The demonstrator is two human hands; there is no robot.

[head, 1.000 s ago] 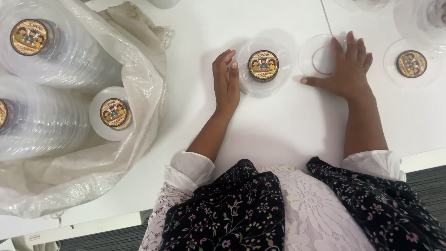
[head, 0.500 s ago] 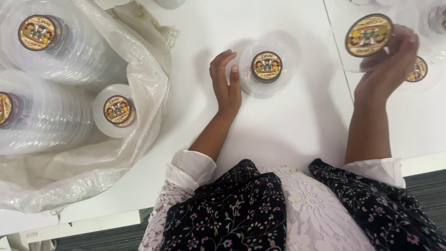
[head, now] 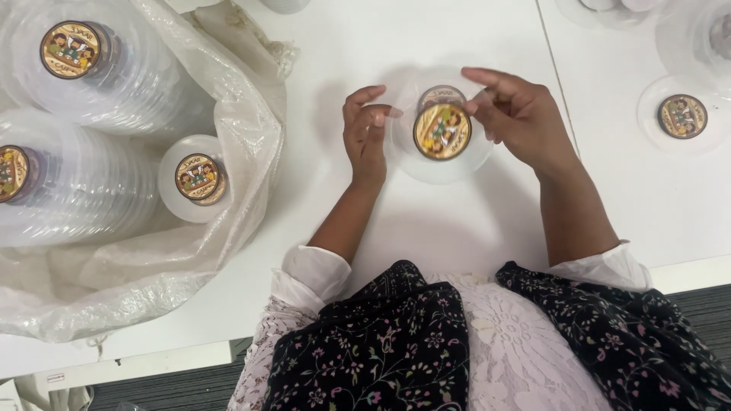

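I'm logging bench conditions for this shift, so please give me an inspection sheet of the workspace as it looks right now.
Surface: white table, seam between two tops at right.
Job's things: clear round plastic lid with a round brown sticker, held over a second stickered lid beneath it.
Clutter: clear plastic bag with stacks of stickered lids; single stickered lid lying at right.
Grippers: left hand at the lid's left edge; right hand pinching its right edge.
Cables: nothing seen.
Surroundings: dark floor below the table edge; person's floral dark garment over white lace.
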